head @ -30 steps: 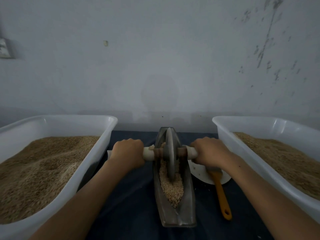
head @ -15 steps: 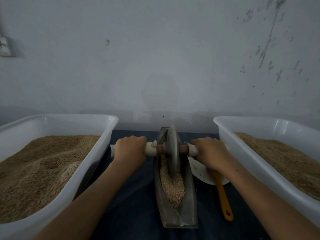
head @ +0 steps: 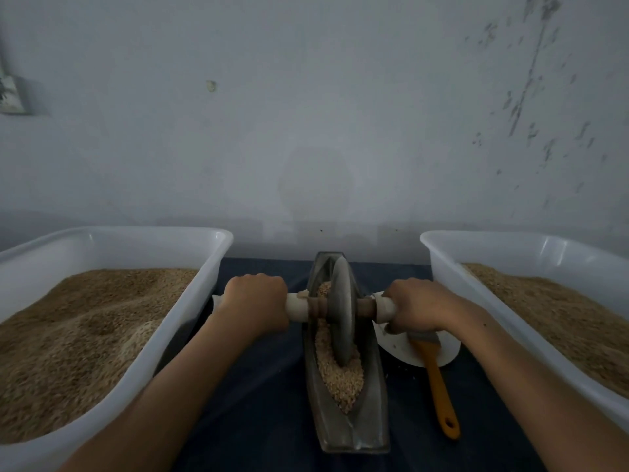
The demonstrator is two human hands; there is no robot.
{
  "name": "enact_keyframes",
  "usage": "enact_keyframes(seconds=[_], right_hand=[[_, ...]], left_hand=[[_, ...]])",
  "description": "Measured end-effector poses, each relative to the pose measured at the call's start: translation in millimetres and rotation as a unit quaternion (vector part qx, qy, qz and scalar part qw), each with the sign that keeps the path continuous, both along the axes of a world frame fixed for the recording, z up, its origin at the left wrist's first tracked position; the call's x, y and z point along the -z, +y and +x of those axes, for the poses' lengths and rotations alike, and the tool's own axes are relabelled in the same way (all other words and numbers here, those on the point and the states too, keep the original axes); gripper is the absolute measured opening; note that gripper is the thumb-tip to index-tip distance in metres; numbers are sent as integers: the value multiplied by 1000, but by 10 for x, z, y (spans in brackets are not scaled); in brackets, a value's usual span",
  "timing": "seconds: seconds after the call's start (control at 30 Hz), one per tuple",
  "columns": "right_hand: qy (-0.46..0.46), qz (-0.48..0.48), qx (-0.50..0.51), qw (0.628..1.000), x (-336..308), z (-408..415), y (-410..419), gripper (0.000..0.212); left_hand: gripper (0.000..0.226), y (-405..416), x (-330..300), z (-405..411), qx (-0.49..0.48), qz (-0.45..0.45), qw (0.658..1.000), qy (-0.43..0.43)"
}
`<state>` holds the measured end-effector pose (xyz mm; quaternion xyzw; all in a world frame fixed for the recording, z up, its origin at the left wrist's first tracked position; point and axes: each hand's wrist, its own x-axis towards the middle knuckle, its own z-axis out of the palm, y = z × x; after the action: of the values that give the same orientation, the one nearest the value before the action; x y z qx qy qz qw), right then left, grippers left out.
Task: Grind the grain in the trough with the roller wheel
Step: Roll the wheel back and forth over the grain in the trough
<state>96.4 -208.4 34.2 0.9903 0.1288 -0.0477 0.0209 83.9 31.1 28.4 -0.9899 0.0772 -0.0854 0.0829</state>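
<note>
A long grey boat-shaped trough point(head: 372, 424) lies lengthwise on the dark cloth between two tubs. Pale crushed grain point(head: 342, 376) fills its middle. A grey disc-shaped roller wheel point(head: 342, 315) stands upright in the trough, over its far half, on a pale axle handle point(head: 297, 306). My left hand point(head: 255, 303) grips the left end of the handle. My right hand point(head: 417, 310) grips the right end. Both fists hide the handle's ends.
A white tub point(head: 190, 318) of brown grain stands at the left, another white tub point(head: 452, 274) at the right. A white dish point(head: 396, 345) and an orange-handled brush point(head: 439, 386) lie right of the trough, under my right wrist. A wall point(head: 313, 114) rises just behind.
The wheel rolled slightly away from me along the trough, both hands moving with it. The grips are unchanged.
</note>
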Motion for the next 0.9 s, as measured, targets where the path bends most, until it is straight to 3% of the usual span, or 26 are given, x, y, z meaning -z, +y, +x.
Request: enact_keyframes(seconds=[0.17,0.23,0.37,0.5,0.57,0.63,0.73,0.9], right_hand=[[-203,-4,-14,979,139,7,73,17],[-236,-4,-17,972,157,5,98,21],[-202,-28,-18,979,83,-14,104,22],[-55,-36,-17,998,-56,-77,82,5],[-22,-37,-9,999,-89,-112,81,21],[-30,-41,-12,999,-87,-108,85,21],[-84,-43,-20,995,-32,-66,91,6],[-215,13,-12,977,151,-3,67,8]], left_hand=[[18,57,105,61,7,-56,997,-48],[17,87,138,80,10,-76,996,-50],[18,111,159,100,11,-87,996,-8],[32,113,84,108,5,-54,996,66],[36,126,68,114,7,-53,995,90],[37,132,75,122,2,-59,993,98],[32,114,109,126,-5,-62,996,62],[15,63,169,113,6,-65,993,-100]])
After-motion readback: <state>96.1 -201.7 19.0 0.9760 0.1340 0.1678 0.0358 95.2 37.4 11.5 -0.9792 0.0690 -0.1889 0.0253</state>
